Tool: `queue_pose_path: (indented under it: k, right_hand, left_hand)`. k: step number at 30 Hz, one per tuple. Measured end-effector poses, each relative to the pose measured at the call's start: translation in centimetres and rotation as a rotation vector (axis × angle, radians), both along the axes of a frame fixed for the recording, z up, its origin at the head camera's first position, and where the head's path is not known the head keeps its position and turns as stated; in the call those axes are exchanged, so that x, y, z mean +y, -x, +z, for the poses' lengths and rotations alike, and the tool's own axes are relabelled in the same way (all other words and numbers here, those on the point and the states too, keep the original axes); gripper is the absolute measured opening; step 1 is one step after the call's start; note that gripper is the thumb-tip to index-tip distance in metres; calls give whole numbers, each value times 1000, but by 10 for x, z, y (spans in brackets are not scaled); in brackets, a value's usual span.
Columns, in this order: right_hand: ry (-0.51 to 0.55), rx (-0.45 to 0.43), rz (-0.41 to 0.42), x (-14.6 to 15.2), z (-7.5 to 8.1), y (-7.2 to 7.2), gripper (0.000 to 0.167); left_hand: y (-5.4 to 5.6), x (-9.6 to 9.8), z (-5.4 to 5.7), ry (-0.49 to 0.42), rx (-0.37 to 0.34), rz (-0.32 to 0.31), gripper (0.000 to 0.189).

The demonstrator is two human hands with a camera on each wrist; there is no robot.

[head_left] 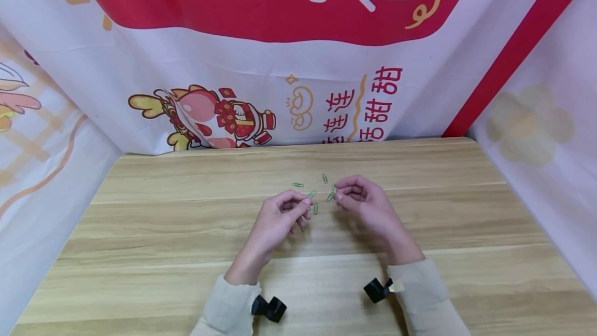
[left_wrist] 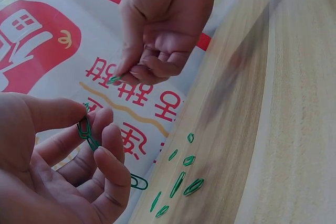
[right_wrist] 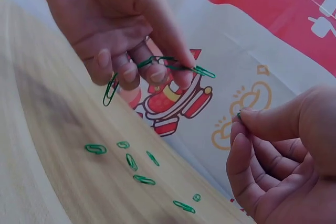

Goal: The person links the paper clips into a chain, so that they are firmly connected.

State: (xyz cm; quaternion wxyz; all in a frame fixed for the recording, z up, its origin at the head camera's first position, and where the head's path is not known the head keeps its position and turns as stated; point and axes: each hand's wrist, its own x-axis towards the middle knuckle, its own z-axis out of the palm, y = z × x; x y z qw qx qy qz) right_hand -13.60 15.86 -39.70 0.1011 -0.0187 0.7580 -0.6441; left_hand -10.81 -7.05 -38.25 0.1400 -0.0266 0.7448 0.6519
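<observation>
My left hand (head_left: 282, 217) pinches a short chain of linked green paper clips (right_wrist: 165, 64) between thumb and index finger. One end clip (right_wrist: 205, 72) sticks out past the fingertips; another (right_wrist: 109, 92) dangles below the other fingers, which are loosely curled beneath the chain. To the right, my right hand (head_left: 366, 204) pinches a single green paper clip (left_wrist: 113, 79) by thumb and index fingertips. In the right wrist view, that clip is mostly covered by the fingers. The hands are apart, both raised above the table.
Several loose green paper clips (left_wrist: 178, 184) lie scattered on the wood-grain table (head_left: 186, 242) beneath the hands. A printed white and red cloth (head_left: 261, 61) stands behind the table's far edge, with cloth on both sides too.
</observation>
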Motion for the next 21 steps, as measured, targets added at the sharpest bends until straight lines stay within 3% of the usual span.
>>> queue_pose_path:
  k: [21]
  right_hand:
    - [72, 3, -20, -10, 4, -3, 37]
  left_hand:
    - [0, 0, -2, -22, 13, -31, 16]
